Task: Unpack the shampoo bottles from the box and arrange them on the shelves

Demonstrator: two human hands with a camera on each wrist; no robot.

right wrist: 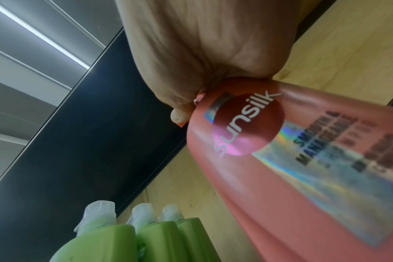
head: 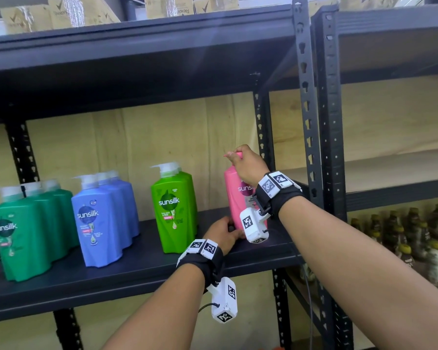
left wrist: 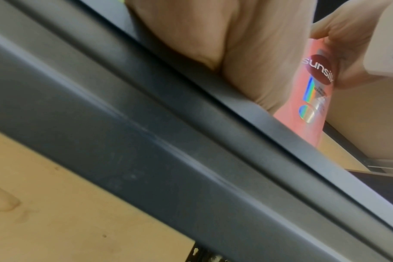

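A pink Sunsilk pump bottle (head: pixel 234 195) (left wrist: pixel 312 99) (right wrist: pixel 292 177) stands upright at the right end of the dark shelf (head: pixel 137 274). My right hand (head: pixel 245 164) (right wrist: pixel 191 53) grips its pump top from above. My left hand (head: pixel 221 234) (left wrist: pixel 247 53) holds the bottle's base on the left side, fingers wrapped at the bottom. To its left stand light green bottles (head: pixel 173 208) (right wrist: pixel 132 237), blue bottles (head: pixel 104 218) and dark green bottles (head: pixel 23 233), each in a row running back.
A black upright post (head: pixel 307 102) stands just right of the pink bottle. Cardboard cartons (head: pixel 61 13) sit on the top shelf. The neighbouring rack's lower shelf holds several dark bottles with yellow caps (head: pixel 415 238). The shelf's front rail (left wrist: pixel 168 141) fills the left wrist view.
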